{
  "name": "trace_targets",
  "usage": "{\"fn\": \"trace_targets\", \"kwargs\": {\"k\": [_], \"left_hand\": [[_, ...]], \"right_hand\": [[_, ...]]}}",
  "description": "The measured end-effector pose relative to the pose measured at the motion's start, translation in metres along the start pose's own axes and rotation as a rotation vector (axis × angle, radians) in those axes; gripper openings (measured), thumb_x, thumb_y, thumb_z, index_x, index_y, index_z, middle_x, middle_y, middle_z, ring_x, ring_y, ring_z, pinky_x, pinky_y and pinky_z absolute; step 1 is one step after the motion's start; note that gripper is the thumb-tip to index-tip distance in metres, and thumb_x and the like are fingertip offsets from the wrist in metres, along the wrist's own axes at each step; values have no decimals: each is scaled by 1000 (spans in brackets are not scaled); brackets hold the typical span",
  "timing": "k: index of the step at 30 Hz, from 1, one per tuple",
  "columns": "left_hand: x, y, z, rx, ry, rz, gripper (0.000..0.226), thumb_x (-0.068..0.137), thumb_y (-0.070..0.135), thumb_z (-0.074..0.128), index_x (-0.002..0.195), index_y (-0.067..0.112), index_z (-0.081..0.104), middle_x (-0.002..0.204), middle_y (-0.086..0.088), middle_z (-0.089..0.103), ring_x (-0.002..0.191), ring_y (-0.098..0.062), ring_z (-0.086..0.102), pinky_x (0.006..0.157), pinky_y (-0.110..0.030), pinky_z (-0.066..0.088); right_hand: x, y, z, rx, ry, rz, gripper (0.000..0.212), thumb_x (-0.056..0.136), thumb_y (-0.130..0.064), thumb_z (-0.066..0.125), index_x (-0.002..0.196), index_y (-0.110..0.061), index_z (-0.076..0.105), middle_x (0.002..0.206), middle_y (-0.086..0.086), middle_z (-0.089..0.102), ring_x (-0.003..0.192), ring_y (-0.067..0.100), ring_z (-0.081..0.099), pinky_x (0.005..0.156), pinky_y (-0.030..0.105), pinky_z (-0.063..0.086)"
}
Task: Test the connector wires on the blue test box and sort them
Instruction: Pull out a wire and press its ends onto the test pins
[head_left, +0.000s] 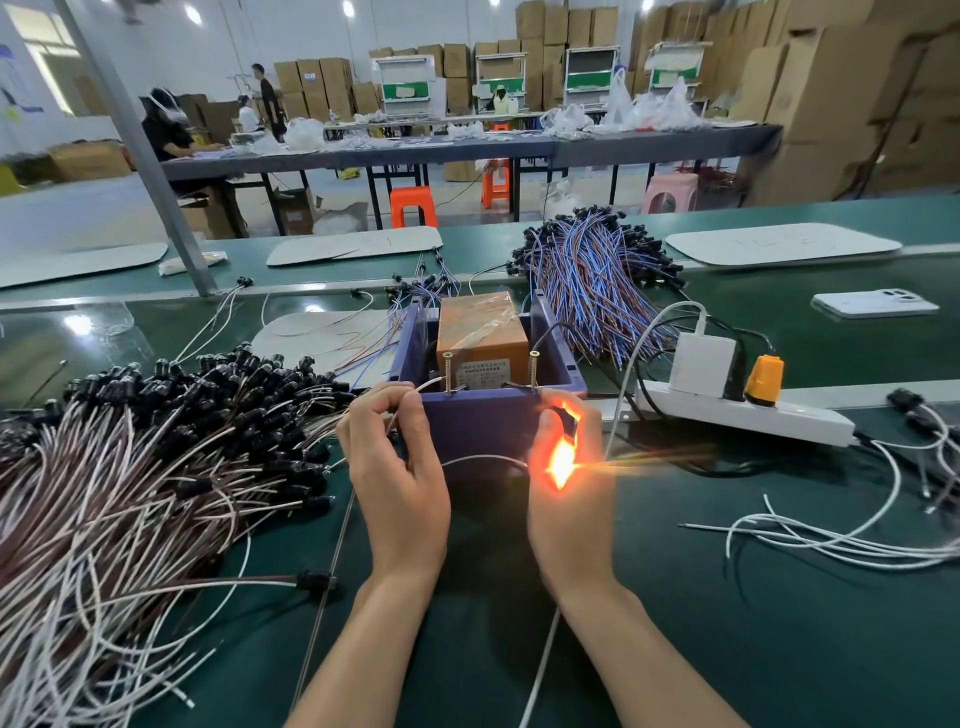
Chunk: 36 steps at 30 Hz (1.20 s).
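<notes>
Left fingers (385, 396) pinch wire (422, 385) | right fingers (589, 423) clamp lit connector (567, 422) | blue box (488, 421) holds orange block (480, 332)

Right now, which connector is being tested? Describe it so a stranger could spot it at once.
Find the blue test box in the middle of the green bench. At its front right corner the right hand pinches a small black connector. It alone glows orange; those in the heap on the left are dark.

Orange glare (562, 465) masking what the right fingers (544, 434) hold, box label (480, 373) unreadable, left wire pile (104, 493) cropped.
</notes>
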<state>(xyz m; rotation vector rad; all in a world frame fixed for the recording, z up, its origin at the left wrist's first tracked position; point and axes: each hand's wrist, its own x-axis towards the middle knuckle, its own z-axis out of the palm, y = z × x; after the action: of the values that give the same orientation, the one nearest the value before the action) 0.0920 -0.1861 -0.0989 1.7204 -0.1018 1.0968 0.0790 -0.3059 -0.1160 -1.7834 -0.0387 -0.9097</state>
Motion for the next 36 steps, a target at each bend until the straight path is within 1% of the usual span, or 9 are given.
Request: {"fn": "trace_targets", "kwargs": {"k": [8, 11, 13, 18, 23, 26, 31, 33, 36], "left_hand": [[0, -1, 0, -8, -1, -5, 9, 106, 38, 44, 108, 33, 51, 110, 23, 53, 107, -15, 53, 89, -12, 38], [0, -1, 0, -18, 0, -27, 8, 106, 41, 42, 107, 38, 50, 110, 23, 54, 107, -17, 54, 89, -13, 39], [0, -1, 0, -26, 5, -33, 8, 106, 43, 41, 104, 44, 49, 110, 21, 55, 107, -18, 55, 90, -15, 39], [-1, 0, -2, -58, 8, -58, 9, 106, 43, 38, 106, 48, 46, 113, 5, 59, 105, -19, 58, 90, -28, 47], [-6, 1, -5, -65, 8, -57, 9, 106, 40, 38, 109, 39, 46, 121, 7, 57, 111, -26, 57, 92, -46, 48], [-10, 6, -9, -47, 3, -45, 13, 106, 40, 38, 107, 53, 41, 125, 19, 53, 117, -26, 53, 96, -41, 45], [-17, 11, -16, -43, -36, -80, 17, 104, 39, 37, 107, 55, 42, 131, 27, 51, 121, -21, 51, 96, -25, 42], [-20, 14, -19, -43, -51, -92, 18, 103, 38, 37, 109, 53, 44, 132, 31, 49, 125, -18, 48, 98, -16, 38], [-27, 15, -23, -20, -81, -155, 36, 101, 39, 38, 135, 36, 45, 136, 25, 48, 133, -15, 43, 109, -27, 38]], "right_hand": [[0, -3, -1, -41, -4, -24, 17, 101, -64, 28, 115, -62, 36, 94, -24, 59, 72, 7, 61, 59, 34, 52], [1, -2, -2, -28, -13, -17, 17, 104, -49, 35, 117, -55, 42, 92, -30, 61, 73, 0, 61, 58, 14, 46], [1, -2, -4, -18, -27, 10, 18, 105, -43, 36, 118, -48, 47, 88, -31, 62, 73, -1, 61, 59, 10, 42], [-3, -4, -8, 11, -42, 30, 20, 103, -47, 35, 117, -44, 49, 77, -23, 62, 61, 6, 58, 55, 18, 41], [-8, -7, -16, 11, -49, 31, 20, 103, -50, 33, 115, -44, 48, 64, -14, 56, 51, 11, 51, 51, 18, 35], [-12, -9, -23, 18, -29, 45, 21, 102, -52, 33, 114, -45, 48, 63, -14, 56, 51, 11, 49, 50, 20, 36], [-19, -13, -34, 75, -33, 103, 23, 100, -57, 32, 110, -49, 51, 60, -9, 53, 48, 10, 45, 49, 33, 40], [-22, -15, -39, 96, -14, 139, 21, 102, -51, 36, 111, -45, 54, 57, -9, 51, 48, 7, 43, 48, 32, 39], [-26, -16, -51, 100, 12, 203, 22, 107, -35, 41, 107, -50, 57, 61, -8, 61, 49, 5, 48, 49, 20, 39]]}}
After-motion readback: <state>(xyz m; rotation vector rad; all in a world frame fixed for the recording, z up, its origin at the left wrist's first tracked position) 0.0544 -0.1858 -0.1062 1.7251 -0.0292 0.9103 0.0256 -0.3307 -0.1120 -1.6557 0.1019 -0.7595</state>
